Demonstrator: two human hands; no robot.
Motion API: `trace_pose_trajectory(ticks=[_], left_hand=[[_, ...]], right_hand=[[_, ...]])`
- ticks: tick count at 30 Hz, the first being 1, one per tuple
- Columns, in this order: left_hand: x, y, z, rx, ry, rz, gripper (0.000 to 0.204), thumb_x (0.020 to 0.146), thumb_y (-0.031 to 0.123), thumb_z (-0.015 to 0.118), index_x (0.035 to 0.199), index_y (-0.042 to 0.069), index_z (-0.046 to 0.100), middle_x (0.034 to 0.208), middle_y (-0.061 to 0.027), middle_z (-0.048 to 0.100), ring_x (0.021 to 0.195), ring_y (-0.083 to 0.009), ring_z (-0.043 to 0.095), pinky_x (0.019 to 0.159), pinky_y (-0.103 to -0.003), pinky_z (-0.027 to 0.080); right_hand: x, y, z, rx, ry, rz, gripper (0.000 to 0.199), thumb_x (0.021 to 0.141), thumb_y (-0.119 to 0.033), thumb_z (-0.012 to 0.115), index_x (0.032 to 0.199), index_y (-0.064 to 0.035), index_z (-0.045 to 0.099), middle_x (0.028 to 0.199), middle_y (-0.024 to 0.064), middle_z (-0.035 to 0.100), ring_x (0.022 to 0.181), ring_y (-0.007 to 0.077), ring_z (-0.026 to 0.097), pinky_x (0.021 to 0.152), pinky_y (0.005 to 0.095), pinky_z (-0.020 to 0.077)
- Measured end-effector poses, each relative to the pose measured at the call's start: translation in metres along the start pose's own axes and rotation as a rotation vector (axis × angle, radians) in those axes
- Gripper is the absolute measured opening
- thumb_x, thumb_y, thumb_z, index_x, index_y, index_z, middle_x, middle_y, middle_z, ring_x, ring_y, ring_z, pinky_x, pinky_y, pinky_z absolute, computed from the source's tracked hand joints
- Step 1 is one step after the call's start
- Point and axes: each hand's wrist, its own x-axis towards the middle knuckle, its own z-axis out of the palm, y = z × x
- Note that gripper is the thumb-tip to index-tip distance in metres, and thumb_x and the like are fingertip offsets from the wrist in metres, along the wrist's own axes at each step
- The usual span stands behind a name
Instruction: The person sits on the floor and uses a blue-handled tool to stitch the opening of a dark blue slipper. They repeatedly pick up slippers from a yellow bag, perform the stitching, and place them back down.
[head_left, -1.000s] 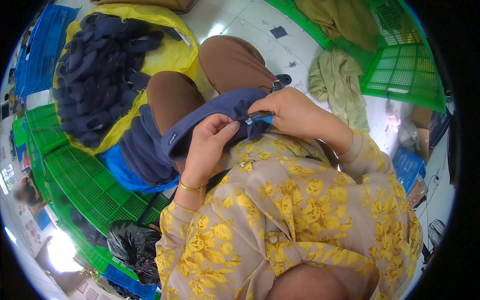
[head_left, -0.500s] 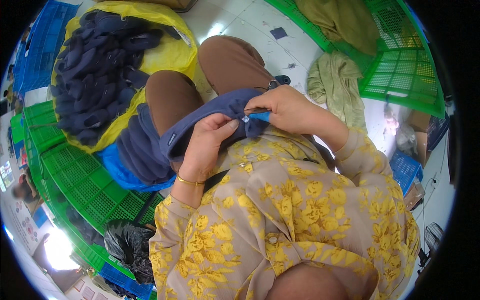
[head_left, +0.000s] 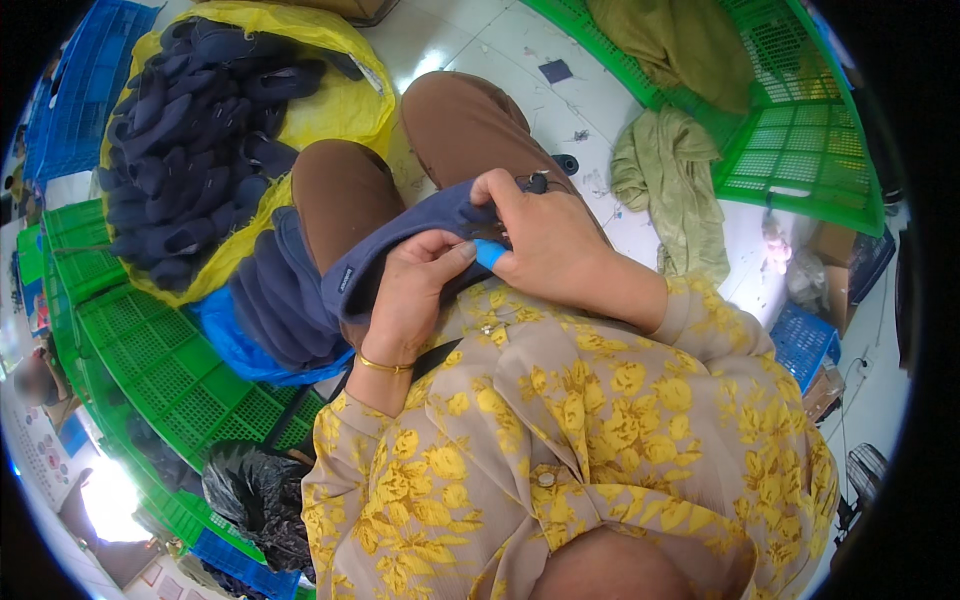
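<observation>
A navy fabric piece (head_left: 375, 262) with a small dark label near its edge lies across my lap. My left hand (head_left: 412, 285) is closed on its near edge, thumb and forefinger pinched together. Against those fingertips rests the thumb of my right hand (head_left: 550, 235), wrapped in blue tape (head_left: 489, 254). The right fingers curl over the fabric, and whatever sits in their grip is mostly hidden. A small black object (head_left: 538, 183) shows at the back of this hand. Folded navy pieces (head_left: 282, 300) are stacked beside my left thigh.
At the far left, a yellow bag (head_left: 345, 115) holds many navy pieces (head_left: 180, 150). Green crates (head_left: 170, 355) stand at left; another green crate (head_left: 800, 165) at right has olive cloth (head_left: 668, 165) beside it. A black plastic bag (head_left: 258, 495) sits near my left elbow.
My right hand has moved left and turned, bringing its taped thumb to my left fingertips. A dark pointed tool seen earlier in its fingers is now mostly hidden. My left hand stays nearly still.
</observation>
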Motion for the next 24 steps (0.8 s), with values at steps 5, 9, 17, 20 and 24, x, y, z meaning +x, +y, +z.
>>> trace_pose_trajectory(ticks=[5,9,17,20,24], left_hand=[[0.0,-0.004,0.0,-0.085,-0.004,0.025,0.008,0.091,0.004,0.064,0.098,0.002,0.067,0.092,-0.0024,0.069,0.082,-0.0076,0.062,0.077,-0.022,0.049],[-0.005,-0.003,0.001,-0.081,-0.015,0.033,0.01,0.089,0.004,0.066,0.099,0.001,0.068,0.093,-0.0018,0.068,0.082,-0.0073,0.06,0.077,-0.021,0.049],[-0.011,0.001,0.005,-0.057,-0.02,0.023,0.019,0.089,-0.002,0.06,0.107,-0.002,0.067,0.103,-0.0059,0.069,0.091,-0.0101,0.063,0.083,-0.024,0.05],[-0.009,-0.005,0.002,-0.08,-0.041,0.018,0.019,0.09,-0.004,0.057,0.106,-0.002,0.067,0.104,-0.0066,0.068,0.092,-0.0106,0.063,0.082,-0.024,0.051],[-0.012,-0.001,0.003,-0.118,-0.1,0.082,0.019,0.092,-0.003,0.053,0.107,-0.003,0.064,0.106,-0.0058,0.066,0.094,-0.0112,0.062,0.082,-0.025,0.05]], right_hand=[[0.003,-0.002,-0.001,0.017,-0.078,-0.03,0.039,0.081,-0.018,0.062,0.116,-0.0099,0.047,0.083,0.0174,0.066,0.073,0.0359,0.066,0.064,0.0487,0.0504],[0.003,-0.007,-0.031,-0.071,0.16,-0.255,0.034,0.08,-0.014,0.066,0.113,-0.0139,0.057,0.102,0.0092,0.061,0.078,0.0325,0.064,0.065,0.0401,0.0509],[0.015,-0.017,-0.029,-0.258,-0.17,-0.541,0.019,0.073,-0.004,0.064,0.092,-0.0038,0.062,0.097,0.0084,0.056,0.074,0.0304,0.064,0.063,0.0405,0.0523],[0.017,-0.018,-0.034,-0.279,-0.235,-0.592,0.023,0.073,-0.004,0.064,0.096,-0.0037,0.062,0.098,0.0078,0.055,0.075,0.0294,0.064,0.064,0.0402,0.0522],[0.016,-0.022,-0.024,-0.248,-0.153,-0.726,0.032,0.072,-0.001,0.064,0.103,-0.0063,0.061,0.101,0.0074,0.055,0.078,0.0298,0.063,0.065,0.0397,0.0501]])
